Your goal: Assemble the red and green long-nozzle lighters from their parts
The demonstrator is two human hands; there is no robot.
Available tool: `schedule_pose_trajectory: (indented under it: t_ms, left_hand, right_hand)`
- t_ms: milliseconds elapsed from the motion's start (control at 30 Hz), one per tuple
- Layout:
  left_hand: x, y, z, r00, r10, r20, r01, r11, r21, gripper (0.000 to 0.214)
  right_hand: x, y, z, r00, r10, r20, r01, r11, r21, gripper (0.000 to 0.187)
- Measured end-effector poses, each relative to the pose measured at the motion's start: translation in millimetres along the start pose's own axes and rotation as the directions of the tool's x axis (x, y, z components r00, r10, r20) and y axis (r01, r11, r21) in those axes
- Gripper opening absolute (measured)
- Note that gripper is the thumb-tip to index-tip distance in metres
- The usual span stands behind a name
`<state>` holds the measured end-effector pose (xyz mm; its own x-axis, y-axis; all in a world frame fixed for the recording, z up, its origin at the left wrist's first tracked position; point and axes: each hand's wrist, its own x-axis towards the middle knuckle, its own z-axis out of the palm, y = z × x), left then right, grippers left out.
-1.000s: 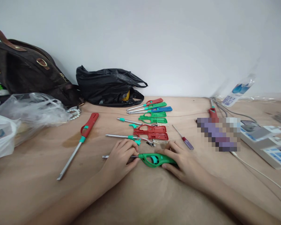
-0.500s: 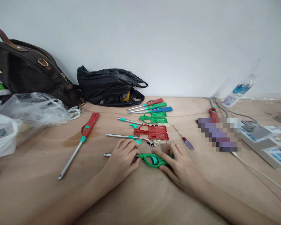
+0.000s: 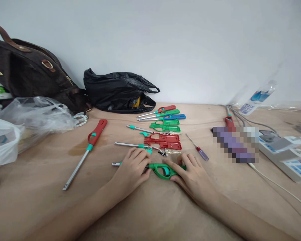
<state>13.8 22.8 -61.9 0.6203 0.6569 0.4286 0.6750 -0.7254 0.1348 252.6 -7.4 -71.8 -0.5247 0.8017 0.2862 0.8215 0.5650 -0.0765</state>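
A green long-necked gas lighter (image 3: 158,169) with a teal trigger lies crosswise on the table in front of me. My left hand (image 3: 135,167) is closed around its metal neck, covering most of it; the tip sticks out to the left. At the other end, my right hand (image 3: 190,169) grips the green handle between thumb and fingers and hides its end. Just beyond are an opened red lighter casing (image 3: 162,141), a loose metal neck (image 3: 126,144) with wires, and an opened green casing (image 3: 165,126). A screwdriver (image 3: 200,150) rests right of these.
A red lighter (image 3: 96,134) lies to the left. Farther back are a blue lighter (image 3: 175,116), other lighters and a black plastic bag (image 3: 117,92). Clear plastic bags (image 3: 40,115) and a brown bag (image 3: 35,73) stand left. A power strip (image 3: 288,157), cables and a bottle (image 3: 258,97) are right.
The view has shifted very slightly. Both hands stay on the green lighter, with no clear movement of the things on the table.
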Motion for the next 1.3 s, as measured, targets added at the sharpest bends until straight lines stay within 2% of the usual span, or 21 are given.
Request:
schedule_pose_trajectory:
  t_ms: [467,600,767,900,1033,1200,1300]
  left_hand:
    - [0.8,-2.4,0.1,0.999,0.004,0.035,-0.002,0.999,-0.052,0.007]
    - [1.5,-6.3,-1.9,0.995,0.09,0.036,-0.091,0.996,0.014,0.006]
    - [1.9,-13.9,-2.7,0.97,0.242,0.021,-0.243,0.961,0.133,0.004]
    - [2.8,-17.2,-1.3,0.954,0.3,0.013,-0.298,0.943,0.148,0.004]
    - [3.5,-14.4,-0.3,0.97,0.242,0.028,-0.244,0.965,0.097,0.007]
    - [4.3,-6.8,-3.9,0.989,0.128,0.07,-0.131,0.99,0.043,0.005]
    - [4.9,-2.8,-9.7,0.994,0.101,0.045,-0.103,0.994,0.04,0.007]
  right_hand:
    - [2.5,-0.3,4.3,0.999,-0.044,-0.018,0.043,0.998,-0.049,0.047]
    - [2.7,1.5,4.9,0.998,-0.055,-0.016,0.054,0.998,-0.035,0.047]
    - [4.1,2.9,2.7,0.999,-0.052,0.012,0.052,0.999,-0.008,0.042]
    - [5.5,3.0,1.5,0.998,-0.059,0.008,0.059,0.998,-0.001,0.045]
    - [6.9,2.2,0.9,0.999,-0.04,0.015,0.039,0.998,0.04,0.045]
    - [7.6,-0.6,-3.7,0.999,0.023,0.041,-0.031,0.978,0.204,0.04]
    - [6.9,-2.6,-8.5,0.995,0.076,0.061,-0.089,0.962,0.257,0.041]
